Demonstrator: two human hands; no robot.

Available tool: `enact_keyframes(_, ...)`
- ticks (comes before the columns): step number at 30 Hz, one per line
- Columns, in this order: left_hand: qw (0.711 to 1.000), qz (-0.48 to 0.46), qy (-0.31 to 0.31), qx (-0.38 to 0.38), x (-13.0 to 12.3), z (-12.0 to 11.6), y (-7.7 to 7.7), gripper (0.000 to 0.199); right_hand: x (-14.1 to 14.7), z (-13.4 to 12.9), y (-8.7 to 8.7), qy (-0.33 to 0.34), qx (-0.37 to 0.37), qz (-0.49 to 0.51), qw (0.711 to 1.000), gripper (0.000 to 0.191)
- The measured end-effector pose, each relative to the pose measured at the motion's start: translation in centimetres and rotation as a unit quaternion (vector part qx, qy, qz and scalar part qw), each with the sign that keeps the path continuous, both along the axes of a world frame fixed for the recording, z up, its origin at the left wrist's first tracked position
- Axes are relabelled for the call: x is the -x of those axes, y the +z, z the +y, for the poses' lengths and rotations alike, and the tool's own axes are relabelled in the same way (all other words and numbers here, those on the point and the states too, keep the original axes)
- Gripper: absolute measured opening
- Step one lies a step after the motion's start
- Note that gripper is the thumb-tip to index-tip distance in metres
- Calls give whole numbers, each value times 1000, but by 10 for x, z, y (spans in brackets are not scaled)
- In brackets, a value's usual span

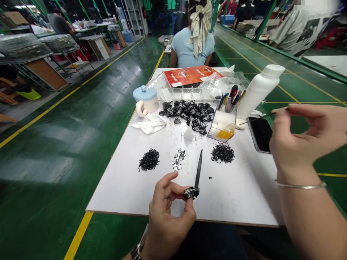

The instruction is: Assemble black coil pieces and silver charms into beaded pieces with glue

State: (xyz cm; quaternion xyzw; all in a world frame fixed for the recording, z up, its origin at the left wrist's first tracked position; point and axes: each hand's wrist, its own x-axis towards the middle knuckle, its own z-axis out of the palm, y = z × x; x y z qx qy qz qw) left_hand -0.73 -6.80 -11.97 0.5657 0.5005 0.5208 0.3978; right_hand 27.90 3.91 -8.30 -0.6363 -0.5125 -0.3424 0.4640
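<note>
My left hand [172,213] pinches a small black part with shiny metal bits [190,193] between thumb and fingertips, above the near edge of the white table. Black pointed tweezers [199,169] reach away from beside that part; whether they touch it I cannot tell. Raised at the right, my right hand [303,135] is closed on a thin dark rod [257,118]. The rod's tip is at a small cream-coloured dish [240,124]. Beyond my left hand are a pile of small silver pieces [178,159] and two piles of black curved pieces [149,159] [222,153].
A heap of black parts [189,112] covers the table's middle. Around it stand a lidded mug [148,101], a dropper bottle [189,133], a clear tool box [222,124] and a white bottle [260,92]. A phone [260,134] lies right. A person [192,47] sits ahead.
</note>
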Motion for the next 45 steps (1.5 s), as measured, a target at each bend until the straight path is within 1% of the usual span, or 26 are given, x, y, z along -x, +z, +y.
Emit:
enact_keyframes(1, 999, -26, -3, 24, 0, 1, 1, 55, 1, 9, 1, 1, -16, 2, 1000, 23)
enact_keyframes(2, 997, -55, -6, 50, 1, 2, 2, 54, 3, 16, 0, 7, -7, 0, 1000, 24)
enact_keyframes(4, 986, -122, -25, 110, 2, 6, 6, 51, 12, 19, -2, 28, 84, -18, 996, 29)
enact_keyframes(6, 964, -195, -55, 169, 3, 12, 10, 48, 27, 7, -3, 63, 175, -37, 982, 37)
enact_keyframes(8, 936, -259, -78, 226, 3, 17, 15, 48, 46, -16, -1, 146, 212, -27, 966, 54)
enact_keyframes(9, 922, -282, -83, 252, 2, 19, 18, 48, 57, -29, 0, 219, 228, -13, 949, 59)
enact_keyframes(10, 910, -299, -85, 276, 1, 21, 20, 49, 67, -42, 0, 311, 256, 9, 915, 63)
enact_keyframes(11, 899, -311, -88, 297, 0, 22, 21, 49, 78, -55, 0, 404, 297, 33, 865, 64)
enact_keyframes(12, 889, -321, -92, 314, -2, 22, 22, 49, 87, -66, -2, 465, 323, 55, 822, 65)
enact_keyframes(13, 881, -329, -97, 325, -3, 22, 23, 49, 95, -75, -5, 507, 340, 80, 788, 65)
enact_keyframes(14, 876, -336, -102, 331, -4, 21, 23, 48, 101, -81, -8, 534, 346, 103, 764, 64)
enact_keyframes(16, 871, -345, -107, 333, -4, 20, 23, 48, 108, -88, -16, 558, 334, 138, 747, 63)
enact_keyframes(19, 860, -364, -130, 333, -1, 18, 20, 44, 109, -89, -23, 573, 312, 174, 738, 61)
enact_keyframes(21, 832, -404, -165, 343, 2, 18, 18, 40, 107, -89, -26, 585, 311, 219, 716, 61)
enact_keyframes(24, 764, -480, -227, 367, 5, 17, 14, 34, 110, -92, -28, 602, 315, 325, 658, 59)
enact_keyframes(26, 731, -516, -255, 366, 4, 16, 12, 27, 116, -95, -30, 607, 318, 390, 615, 55)
enact_keyframes(29, 707, -554, -269, 348, 3, 15, 9, 20, 126, -97, -32, 616, 326, 443, 564, 48)
enact_keyframes(31, 697, -570, -263, 346, 5, 15, 7, 20, 130, -94, -31, 622, 346, 446, 542, 47)
enact_keyframes(33, 703, -577, -244, 336, 11, 15, 5, 21, 133, -84, -25, 627, 379, 411, 543, 46)
enact_keyframes(34, 714, -574, -235, 325, 16, 14, 5, 22, 134, -76, -21, 629, 390, 379, 556, 43)
enact_keyframes(35, 728, -567, -227, 312, 20, 14, 4, 23, 136, -66, -17, 630, 396, 335, 578, 37)
enact_keyframes(37, 759, -543, -215, 287, 32, 12, 3, 25, 142, -43, -10, 612, 407, 214, 643, 20)
enact_keyframes(39, 785, -519, -202, 269, 43, 9, 3, 27, 154, -20, -8, 553, 447, 71, 700, 8)
enact_keyframes(40, 796, -511, -193, 262, 47, 7, 3, 27, 162, -10, -9, 518, 473, 12, 713, 6)
enact_keyframes(42, 811, -497, -177, 254, 56, 2, 3, 28, 180, 6, -15, 477, 511, -50, 714, 5)
enact_keyframes(45, 827, -477, -156, 255, 63, -3, 3, 27, 205, 17, -28, 468, 528, -72, 705, 3)
